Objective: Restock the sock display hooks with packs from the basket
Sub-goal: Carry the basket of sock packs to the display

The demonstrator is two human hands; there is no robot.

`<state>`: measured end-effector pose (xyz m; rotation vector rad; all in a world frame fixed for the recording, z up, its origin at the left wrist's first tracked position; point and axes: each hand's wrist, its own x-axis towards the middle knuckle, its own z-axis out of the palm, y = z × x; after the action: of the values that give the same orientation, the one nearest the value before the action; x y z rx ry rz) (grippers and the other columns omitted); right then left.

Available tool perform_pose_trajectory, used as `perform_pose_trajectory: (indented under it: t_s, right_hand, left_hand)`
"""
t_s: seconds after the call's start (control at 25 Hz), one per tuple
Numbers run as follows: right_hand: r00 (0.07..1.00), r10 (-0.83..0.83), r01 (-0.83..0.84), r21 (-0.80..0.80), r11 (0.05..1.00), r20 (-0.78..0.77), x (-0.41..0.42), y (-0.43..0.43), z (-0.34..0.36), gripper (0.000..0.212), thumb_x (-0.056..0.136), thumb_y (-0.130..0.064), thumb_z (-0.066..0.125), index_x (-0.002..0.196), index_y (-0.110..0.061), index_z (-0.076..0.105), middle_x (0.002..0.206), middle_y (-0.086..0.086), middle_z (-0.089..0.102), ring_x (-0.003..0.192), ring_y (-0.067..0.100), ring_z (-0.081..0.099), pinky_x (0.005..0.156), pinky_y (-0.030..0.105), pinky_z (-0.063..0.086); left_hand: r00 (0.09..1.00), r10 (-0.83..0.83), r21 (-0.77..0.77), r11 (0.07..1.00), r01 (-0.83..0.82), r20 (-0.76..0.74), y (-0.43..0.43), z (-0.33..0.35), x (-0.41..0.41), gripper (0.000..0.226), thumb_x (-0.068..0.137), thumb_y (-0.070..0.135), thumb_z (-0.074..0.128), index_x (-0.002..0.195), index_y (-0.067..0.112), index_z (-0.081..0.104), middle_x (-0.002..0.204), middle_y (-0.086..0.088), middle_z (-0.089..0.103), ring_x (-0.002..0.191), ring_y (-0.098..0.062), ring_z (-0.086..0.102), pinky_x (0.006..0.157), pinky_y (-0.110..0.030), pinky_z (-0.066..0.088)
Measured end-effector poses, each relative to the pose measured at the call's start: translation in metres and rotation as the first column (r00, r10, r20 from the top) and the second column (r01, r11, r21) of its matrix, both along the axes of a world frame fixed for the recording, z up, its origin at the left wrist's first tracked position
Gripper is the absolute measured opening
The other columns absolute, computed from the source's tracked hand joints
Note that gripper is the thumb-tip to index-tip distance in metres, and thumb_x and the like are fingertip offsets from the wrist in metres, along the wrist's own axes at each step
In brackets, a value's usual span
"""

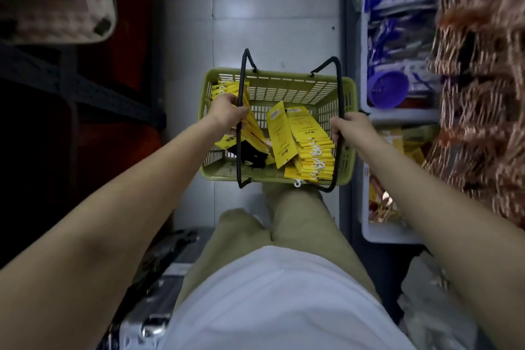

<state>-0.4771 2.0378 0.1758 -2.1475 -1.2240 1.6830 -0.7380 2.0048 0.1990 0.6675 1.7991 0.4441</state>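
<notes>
A green plastic basket [287, 85] hangs in front of my legs over the tiled floor. It holds several yellow sock packs [308, 145], stacked on the right and fanned on the left, with a dark sock [252, 156] showing at the bottom. My left hand [227, 113] grips the left black wire handle [242, 79]; whether it also holds the fanned packs beside it I cannot tell. My right hand [352, 128] grips the right black wire handle [338, 88]. No display hooks for socks are plainly in view.
White shelf trays [397, 116] on the right carry purple and blue goods and, lower down, yellow and orange packs. Brown fringed goods [480, 79] hang at the far right. A dark rack [85, 88] stands on the left, a metal case [159, 293] by my left leg.
</notes>
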Motion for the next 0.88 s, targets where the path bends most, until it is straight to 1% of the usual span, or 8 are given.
perform_pose_trajectory:
  t_s: [0.12, 0.24, 0.28, 0.44, 0.52, 0.68, 0.8, 0.88]
  right_hand:
    - [1.0, 0.008, -0.008, -0.026, 1.0, -0.003, -0.021, 0.091, 0.006, 0.018, 0.092, -0.017, 0.052, 0.073, -0.016, 0.054, 0.068, 0.003, 0.055, 0.057, 0.013, 0.052, 0.051, 0.02, 0.042]
    - [0.999, 0.032, -0.032, -0.027, 0.999, 0.01, -0.045, 0.178, 0.016, 0.017, 0.092, -0.019, 0.053, 0.075, -0.018, 0.054, 0.067, 0.001, 0.055, 0.054, 0.011, 0.052, 0.04, 0.015, 0.038]
    - [0.999, 0.036, -0.036, -0.014, 0.999, 0.009, -0.053, 0.204, 0.016, 0.019, 0.092, -0.018, 0.052, 0.074, -0.018, 0.054, 0.066, 0.001, 0.054, 0.053, 0.011, 0.051, 0.039, 0.014, 0.038]
    - [1.0, 0.016, -0.016, 0.019, 1.0, 0.022, -0.09, 0.316, 0.005, 0.02, 0.091, -0.014, 0.051, 0.072, -0.016, 0.055, 0.064, 0.002, 0.054, 0.053, 0.013, 0.051, 0.051, 0.022, 0.041]
    - [0.998, -0.027, 0.025, 0.04, 0.999, 0.054, -0.113, 0.368, -0.005, 0.022, 0.09, -0.012, 0.05, 0.068, -0.015, 0.054, 0.062, 0.002, 0.053, 0.052, 0.014, 0.05, 0.051, 0.022, 0.042]
    - [0.983, -0.146, 0.139, 0.065, 0.988, 0.109, -0.162, 0.469, -0.006, 0.026, 0.089, -0.012, 0.049, 0.063, -0.014, 0.052, 0.059, 0.003, 0.051, 0.049, 0.015, 0.048, 0.051, 0.025, 0.04]
    - [0.975, -0.199, 0.191, 0.078, 0.978, 0.097, -0.188, 0.543, 0.0, 0.025, 0.085, -0.01, 0.051, 0.06, -0.012, 0.05, 0.056, 0.005, 0.05, 0.038, 0.011, 0.048, 0.053, 0.031, 0.04]
    - [0.972, -0.222, 0.216, 0.078, 0.973, 0.08, -0.203, 0.589, 0.0, 0.024, 0.085, -0.01, 0.05, 0.061, -0.012, 0.05, 0.057, 0.006, 0.051, 0.042, 0.016, 0.049, 0.056, 0.035, 0.041]
  left_hand:
    - [1.0, 0.03, -0.014, 0.999, -0.03, -0.008, 0.088, 0.007, -0.02, 0.003, 0.094, 0.013, 0.052, 0.097, 0.014, 0.05, 0.077, -0.002, 0.054, 0.064, -0.016, 0.057, 0.072, -0.037, 0.052]
    - [0.999, 0.038, -0.013, 0.999, -0.038, -0.015, 0.17, 0.016, -0.043, 0.008, 0.094, 0.014, 0.052, 0.102, 0.014, 0.05, 0.078, -0.001, 0.055, 0.064, -0.014, 0.058, 0.064, -0.03, 0.05]
    - [0.999, 0.038, -0.011, 0.999, -0.039, -0.017, 0.195, 0.017, -0.052, 0.009, 0.093, 0.014, 0.052, 0.102, 0.014, 0.051, 0.078, -0.001, 0.055, 0.065, -0.014, 0.058, 0.064, -0.03, 0.05]
    - [1.0, 0.027, -0.014, 1.0, -0.027, -0.002, 0.303, 0.008, -0.093, 0.009, 0.093, 0.012, 0.052, 0.102, 0.013, 0.05, 0.084, -0.005, 0.056, 0.074, -0.02, 0.061, 0.068, -0.033, 0.052]
    - [1.0, 0.007, -0.019, 1.0, -0.007, 0.002, 0.357, -0.001, -0.115, 0.01, 0.093, 0.011, 0.052, 0.103, 0.012, 0.05, 0.084, -0.006, 0.056, 0.077, -0.022, 0.061, 0.068, -0.033, 0.052]
    - [0.999, -0.035, -0.038, 0.999, 0.035, 0.017, 0.472, 0.004, -0.161, 0.014, 0.093, 0.01, 0.052, 0.107, 0.011, 0.05, 0.088, -0.009, 0.056, 0.071, -0.02, 0.06, 0.071, -0.036, 0.052]
    - [0.997, -0.075, -0.018, 0.997, 0.075, -0.007, 0.559, 0.012, -0.19, 0.016, 0.092, 0.011, 0.053, 0.108, 0.011, 0.052, 0.084, -0.006, 0.056, 0.073, -0.021, 0.06, 0.08, -0.042, 0.055]
    - [0.994, -0.103, 0.006, 0.995, 0.104, -0.03, 0.614, 0.015, -0.205, 0.011, 0.092, 0.013, 0.053, 0.103, 0.013, 0.052, 0.082, -0.005, 0.057, 0.071, -0.02, 0.06, 0.082, -0.045, 0.055]
